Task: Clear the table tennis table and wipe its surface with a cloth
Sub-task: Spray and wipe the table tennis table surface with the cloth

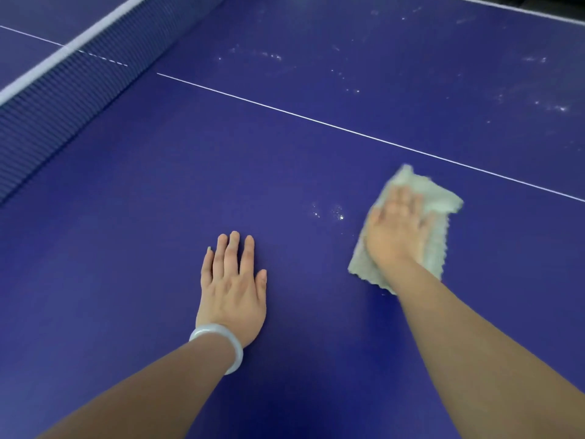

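Observation:
The blue table tennis table (158, 185) fills the view. A pale folded cloth (438, 204) lies flat on it at the right, and my right hand (395, 229) presses on it with straight fingers; the hand is blurred. My left hand (232, 280) rests flat on the bare surface to the left of the cloth, fingers straight, with a white bangle at the wrist. White dusty specks (335, 213) sit on the surface just left of the cloth.
The dark net (63, 99) with its white top band runs along the upper left. A thin white centre line (316, 120) crosses the table beyond the hands. More white smudges (269, 55) dot the far half; the white edge line (522, 9) lies top right.

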Tool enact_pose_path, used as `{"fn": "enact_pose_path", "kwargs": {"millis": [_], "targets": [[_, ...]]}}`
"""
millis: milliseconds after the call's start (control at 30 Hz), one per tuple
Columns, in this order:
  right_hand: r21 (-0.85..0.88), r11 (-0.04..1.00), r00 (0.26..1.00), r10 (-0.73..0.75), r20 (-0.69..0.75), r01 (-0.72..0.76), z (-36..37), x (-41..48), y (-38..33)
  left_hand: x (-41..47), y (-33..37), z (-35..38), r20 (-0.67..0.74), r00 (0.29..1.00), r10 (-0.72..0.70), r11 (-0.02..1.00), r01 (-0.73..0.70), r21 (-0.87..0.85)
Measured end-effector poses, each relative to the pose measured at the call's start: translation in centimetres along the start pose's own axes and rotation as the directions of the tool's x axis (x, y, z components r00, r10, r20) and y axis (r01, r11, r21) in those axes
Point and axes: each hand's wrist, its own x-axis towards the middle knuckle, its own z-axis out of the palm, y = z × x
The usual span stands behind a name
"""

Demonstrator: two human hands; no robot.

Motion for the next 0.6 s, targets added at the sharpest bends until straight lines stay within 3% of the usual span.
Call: {"fn": "enact_pose_path", "kwargs": {"millis": [67, 133, 200, 267, 400, 500, 600], "targets": [[-0.038, 0.943, 0.942, -0.329, 0.067, 0.332, 0.5, -0.6, -2.0, 0.0, 0.0, 0.1, -0.007, 1.0, -0.003, 1.0, 0.003, 0.008], [-0.054, 0.853, 0.85, -0.509, 0.134, 0.519, 0.2, -1.2, -1.3, 0.0, 0.0, 0.1, -0.011, 1.0, -0.004, 1.0, 0.005, 0.008], [-0.054, 0.865, 0.864, -0.491, 0.11, 0.498, -0.5, -0.9, 1.6, 0.0, 0.0, 0.0, -0.008, 1.0, -0.007, 1.0, 0.007, 0.012], [-0.031, 0.942, 0.942, -0.333, 0.051, 0.334, -1.3, 1.0, 4.0, -0.1, 0.1, -0.2, -0.009, 1.0, -0.005, 1.0, 0.005, 0.021], [-0.037, 0.98, 0.98, -0.194, 0.048, 0.195, -1.4, 6.5, 2.2, 0.0, 0.1, -0.2, -0.009, 1.0, 0.002, 0.999, -0.001, 0.032], [-0.032, 0.956, 0.953, -0.286, 0.103, 0.291, -0.6, 10.3, -2.8, 0.0, 0.1, -0.1, 0.002, 1.0, -0.002, 1.0, 0.002, 0.03], [-0.037, 0.85, 0.839, -0.512, 0.184, 0.526, 0.1, 11.0, -7.7, 0.0, 0.1, 0.1, 0.002, 1.0, -0.009, 1.0, 0.009, 0.016]]}}
